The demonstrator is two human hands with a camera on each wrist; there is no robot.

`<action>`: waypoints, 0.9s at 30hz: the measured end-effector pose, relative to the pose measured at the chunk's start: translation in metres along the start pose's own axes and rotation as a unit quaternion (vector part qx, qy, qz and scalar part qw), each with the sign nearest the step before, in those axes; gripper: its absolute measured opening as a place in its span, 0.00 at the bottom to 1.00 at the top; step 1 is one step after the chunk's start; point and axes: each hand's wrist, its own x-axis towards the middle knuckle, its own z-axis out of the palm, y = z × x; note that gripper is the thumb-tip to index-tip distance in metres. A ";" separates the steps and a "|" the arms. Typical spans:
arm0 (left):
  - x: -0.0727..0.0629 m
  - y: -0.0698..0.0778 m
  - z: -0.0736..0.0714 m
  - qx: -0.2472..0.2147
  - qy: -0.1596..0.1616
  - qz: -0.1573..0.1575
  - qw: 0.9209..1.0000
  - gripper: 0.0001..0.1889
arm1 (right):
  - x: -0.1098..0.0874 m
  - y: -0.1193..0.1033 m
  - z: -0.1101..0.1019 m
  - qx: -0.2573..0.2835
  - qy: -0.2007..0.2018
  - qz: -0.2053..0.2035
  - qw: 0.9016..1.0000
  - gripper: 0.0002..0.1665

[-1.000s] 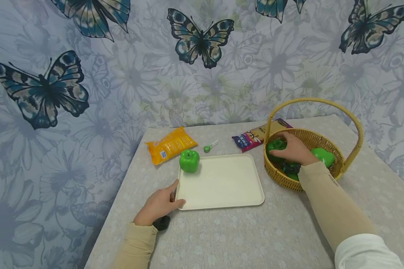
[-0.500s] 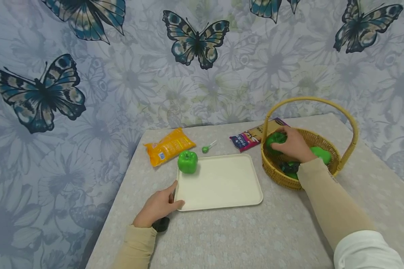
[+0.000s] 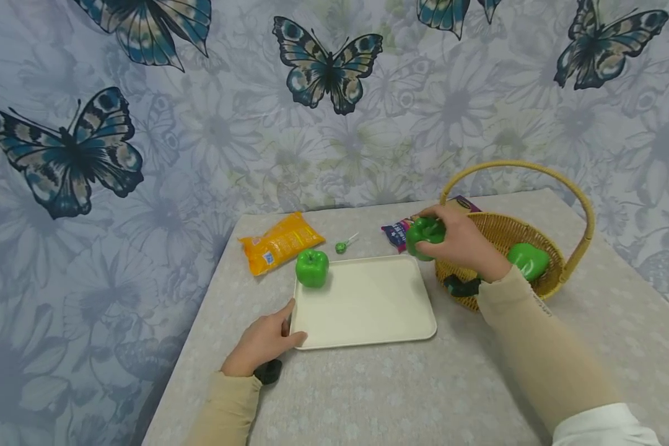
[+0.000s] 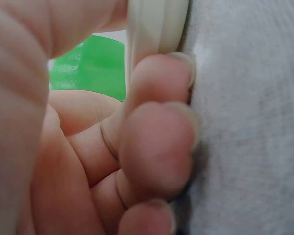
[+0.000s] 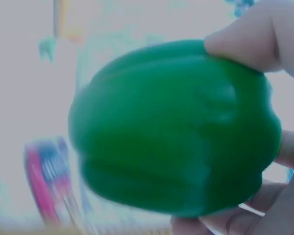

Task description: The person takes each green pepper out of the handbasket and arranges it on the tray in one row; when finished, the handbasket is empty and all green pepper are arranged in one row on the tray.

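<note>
The right hand (image 3: 459, 238) has its grip clamped on a pepper (image 3: 424, 239), in the air by the left rim of the basket (image 3: 502, 230), towards the bench's (image 3: 379, 396) far right corner. The left hand (image 3: 261, 342) has its grip on the near left corner of the tray (image 3: 368, 303), fingers curled at the rim. Another pepper (image 3: 312, 268) stands at the tray's far left corner. By the bench's far left corner lies an orange bag (image 3: 282, 241); a lollipop (image 3: 342, 247) lies nearer the far edge's middle.
</note>
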 end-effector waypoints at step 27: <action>-0.004 -0.001 -0.002 0.000 0.001 0.012 1.000 0.46 | 0.076 -0.033 0.146 -0.005 -0.132 -0.062 0.989 0.41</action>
